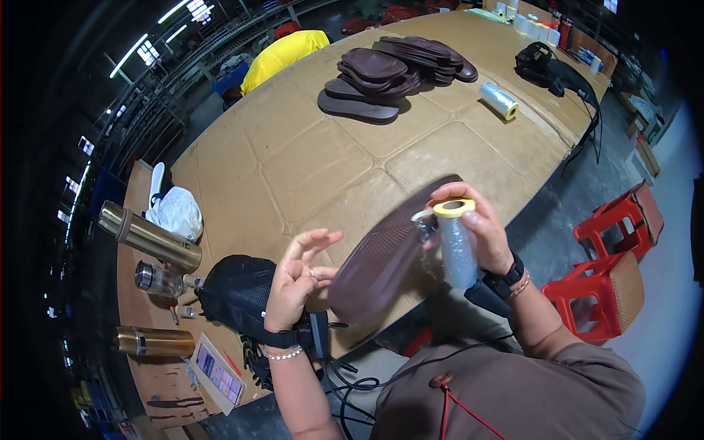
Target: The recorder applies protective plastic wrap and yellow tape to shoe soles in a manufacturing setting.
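Note:
My right hand (480, 226) is wrapped round a roll of clear plastic film (457, 253) with a yellow core, its end pointing up. Beside the roll, a dark brown shoe sole (378, 253) is tilted above the near table edge, slightly blurred. Its upper end passes behind my right fingers; whether they also grip it is hidden. At the sole's lower left side, my left hand (299, 275) has its fingers spread and apart. One fingertip reaches the sole's edge; I cannot tell whether it touches.
Stacked brown soles (389, 70) and another film roll (499, 100) lie across the table (293, 176). On the left are a black bag (238, 293), metal flasks (150, 236) and a phone (218, 372). Red stools (598, 297) stand right. A person in yellow (286, 59) is beyond.

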A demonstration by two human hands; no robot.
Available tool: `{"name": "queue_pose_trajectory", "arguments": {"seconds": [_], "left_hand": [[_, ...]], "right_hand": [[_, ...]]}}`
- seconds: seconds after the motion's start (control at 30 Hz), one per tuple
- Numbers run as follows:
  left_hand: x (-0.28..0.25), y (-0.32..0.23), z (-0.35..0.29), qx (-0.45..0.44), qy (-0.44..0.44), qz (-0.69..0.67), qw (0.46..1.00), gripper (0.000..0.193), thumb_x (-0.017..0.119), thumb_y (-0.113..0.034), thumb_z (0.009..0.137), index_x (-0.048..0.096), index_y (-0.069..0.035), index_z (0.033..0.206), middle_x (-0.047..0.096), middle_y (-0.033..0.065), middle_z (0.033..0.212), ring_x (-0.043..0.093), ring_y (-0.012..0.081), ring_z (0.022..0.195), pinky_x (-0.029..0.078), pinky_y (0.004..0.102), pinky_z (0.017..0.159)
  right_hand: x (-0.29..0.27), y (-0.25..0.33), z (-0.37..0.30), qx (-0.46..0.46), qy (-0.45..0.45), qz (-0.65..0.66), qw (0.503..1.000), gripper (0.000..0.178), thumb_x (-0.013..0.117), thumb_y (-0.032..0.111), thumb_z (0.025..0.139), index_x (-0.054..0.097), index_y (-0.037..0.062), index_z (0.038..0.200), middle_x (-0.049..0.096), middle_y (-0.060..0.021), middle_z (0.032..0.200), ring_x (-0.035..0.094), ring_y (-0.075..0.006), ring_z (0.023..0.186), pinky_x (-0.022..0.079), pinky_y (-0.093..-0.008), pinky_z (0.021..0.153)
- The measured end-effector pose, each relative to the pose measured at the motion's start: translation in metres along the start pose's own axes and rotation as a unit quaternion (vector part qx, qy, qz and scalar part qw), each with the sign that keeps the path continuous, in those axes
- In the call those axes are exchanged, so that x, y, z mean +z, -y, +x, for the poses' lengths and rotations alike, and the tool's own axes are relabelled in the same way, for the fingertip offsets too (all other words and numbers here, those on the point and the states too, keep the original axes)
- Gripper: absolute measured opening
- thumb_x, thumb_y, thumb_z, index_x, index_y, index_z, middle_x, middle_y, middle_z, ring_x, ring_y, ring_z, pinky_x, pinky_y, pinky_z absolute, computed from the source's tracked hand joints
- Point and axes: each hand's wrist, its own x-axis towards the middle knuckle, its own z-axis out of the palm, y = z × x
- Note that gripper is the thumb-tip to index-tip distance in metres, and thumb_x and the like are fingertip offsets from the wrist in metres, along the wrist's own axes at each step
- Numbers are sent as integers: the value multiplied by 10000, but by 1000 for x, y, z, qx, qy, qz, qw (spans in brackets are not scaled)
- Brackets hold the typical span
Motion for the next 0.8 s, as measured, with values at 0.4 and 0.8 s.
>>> {"name": "queue_pose_trajectory", "arguments": {"seconds": [0.4,0.8], "left_hand": [[53,-7,11,15,60,-218,974,884,621,-11,865,93,21,1573,263,188,1596,362,259,1435,334,350,1143],[81,-28,-2,87,-70,504,856,646,718,-52,844,469,-75,1440,712,203,1053,728,307,895,572,338,775]], "right_hand": [[23,-35,-21,-52,-43,117,991,562,533,480,907,507,1,1200,609,-163,1083,577,-214,1025,442,-337,944],[-5,0,-37,-5,-7,-28,1000,682,584,378,962,315,6,1467,582,-200,1240,696,-250,839,591,-338,727]]}}
